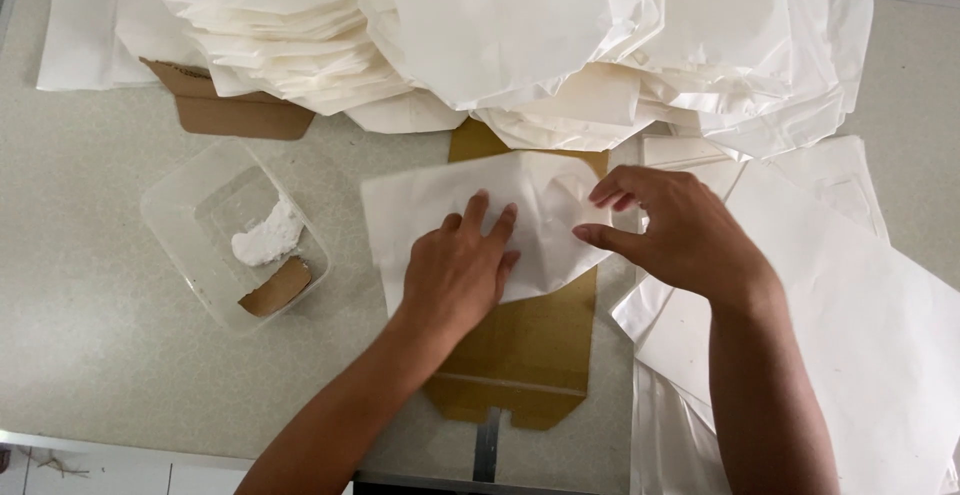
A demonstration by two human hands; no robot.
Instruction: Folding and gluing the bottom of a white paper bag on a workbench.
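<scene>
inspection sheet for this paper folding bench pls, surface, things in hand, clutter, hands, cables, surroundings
surface: pale speckled table, mostly covered along the top and right.
job's things: white paper sheet lying on a brown cardboard template.
clutter: heap of folded white paper along the top; loose white sheets at right; clear plastic tub holding white paste and a cardboard scrap; second cardboard piece under the heap.
grippers: left hand pressed flat on the sheet; right hand pinching the sheet's right edge.
cables: nothing seen.
surroundings: strip of tiled floor below the table edge.
</scene>
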